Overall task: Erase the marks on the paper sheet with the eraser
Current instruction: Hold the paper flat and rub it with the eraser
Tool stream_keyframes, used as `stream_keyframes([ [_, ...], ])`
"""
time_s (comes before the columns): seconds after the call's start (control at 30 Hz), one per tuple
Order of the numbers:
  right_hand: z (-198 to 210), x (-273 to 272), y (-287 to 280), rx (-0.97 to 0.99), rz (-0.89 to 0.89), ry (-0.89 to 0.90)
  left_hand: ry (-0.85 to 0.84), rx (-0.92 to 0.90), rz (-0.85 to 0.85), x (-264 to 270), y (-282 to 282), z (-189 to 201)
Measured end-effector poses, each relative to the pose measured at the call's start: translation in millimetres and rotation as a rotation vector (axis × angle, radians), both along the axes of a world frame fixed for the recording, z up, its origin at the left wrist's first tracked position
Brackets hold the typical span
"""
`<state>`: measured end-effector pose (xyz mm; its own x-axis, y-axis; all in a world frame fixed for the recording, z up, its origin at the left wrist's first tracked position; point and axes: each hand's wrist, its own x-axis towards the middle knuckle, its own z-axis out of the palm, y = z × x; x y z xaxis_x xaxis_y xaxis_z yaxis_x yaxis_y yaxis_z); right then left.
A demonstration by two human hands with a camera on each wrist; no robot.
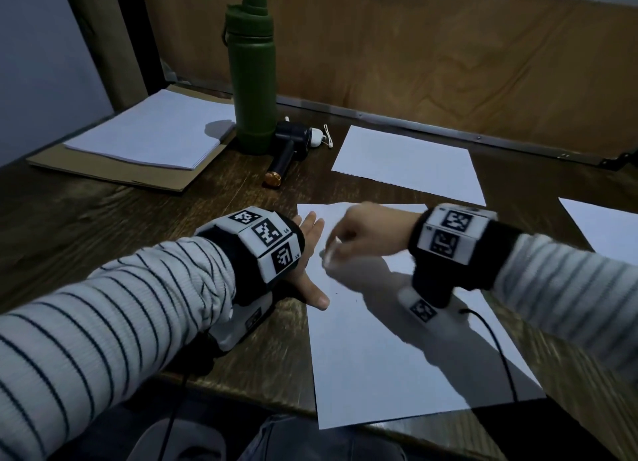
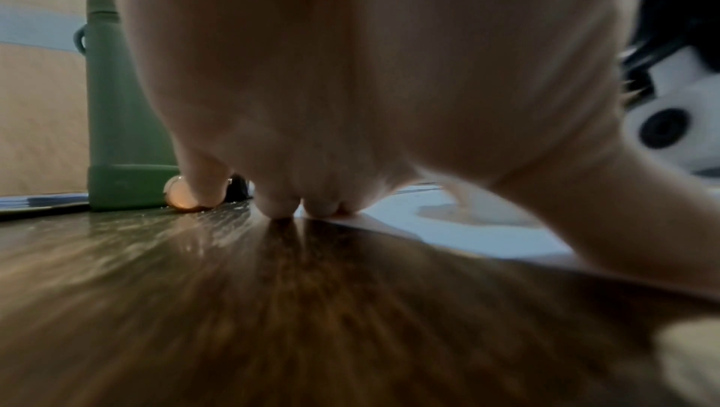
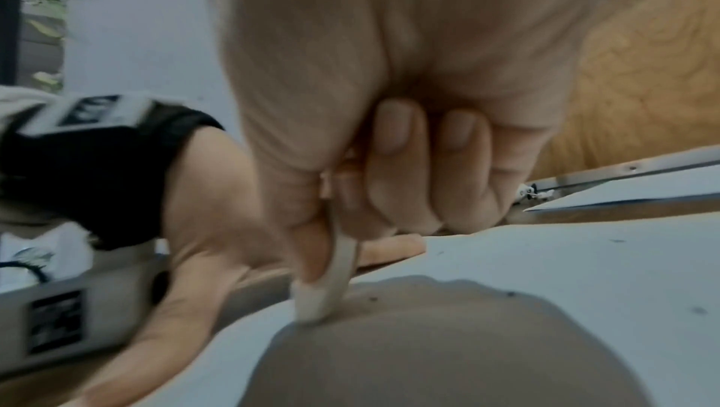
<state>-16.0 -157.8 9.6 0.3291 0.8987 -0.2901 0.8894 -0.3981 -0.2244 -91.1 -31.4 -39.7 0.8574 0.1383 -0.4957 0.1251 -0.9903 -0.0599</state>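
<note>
1. The right hand [image 1: 371, 234] pinches a white eraser [image 3: 335, 287] between thumb and forefinger, the other fingers [image 3: 393, 149] curled into the palm; the eraser's lower end presses on the paper sheet [image 1: 379, 367].
2. That sheet lies on the dark wooden tabletop [image 1: 103, 226] in front of the person, its near edge at the table's near edge; a few tiny dark specks [image 3: 510, 293] sit on it near the eraser.
3. The left hand [image 1: 310, 253] lies flat with fingers straight and spread, holding nothing; the thumb and some fingertips rest on the sheet's left edge.
4. Both wrists carry bands with black-and-white square code tags [image 1: 267, 233]; small letters beside them look like "L4" and "L5", though blurred.
5. Behind stands a green bottle [image 1: 253, 81], a black handheld device [image 1: 290, 150] lying just beside it.
6. A paper stack [image 1: 152, 132] on brown cardboard lies far left; another loose sheet [image 1: 411, 163] lies beyond the worked one.
</note>
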Motion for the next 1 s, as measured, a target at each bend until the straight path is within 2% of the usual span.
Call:
stream_keyframes([
  [0.07,-2.4,2.8,4.8,0.070,-0.020,-0.080,0.001,0.002,-0.005,0.0,0.7,-0.6],
  [0.13,-2.3,-2.4,-3.3,0.067,0.017,-0.083,-0.002,-0.011,-0.004,-0.9,-0.4,0.6],
  [0.27,1.3,-18.4,-35.8,-0.094,0.152,0.149,0.016,-0.016,0.002,-3.2,-5.4,8.4],
  [0.33,3.1,-18.5,-37.3,-0.115,0.124,0.207,0.021,-0.012,-0.001,-3.4,-5.7,9.6],
  [0.53,-5.6,-2.1,-5.4,0.113,0.010,-0.064,0.004,0.001,-0.017,-2.7,-3.2,5.6],
  [0.63,-8.0,-9.1,-24.2,0.090,0.102,-0.009,0.027,0.006,-0.008,-3.1,-3.5,7.5],
  [0.77,-0.7,-13.1,-55.9,-0.075,0.192,0.114,0.055,-0.014,-0.006,-2.8,-5.8,13.8],
  [0.87,1.8,-4.8,-73.8,-0.111,0.099,0.142,0.065,-0.030,-0.024,-1.7,-4.1,15.8],
  [1.0,3.6,19.2,-94.7,0.055,-0.084,0.128,0.077,-0.077,-0.069,-5.7,-3.9,24.1],
])
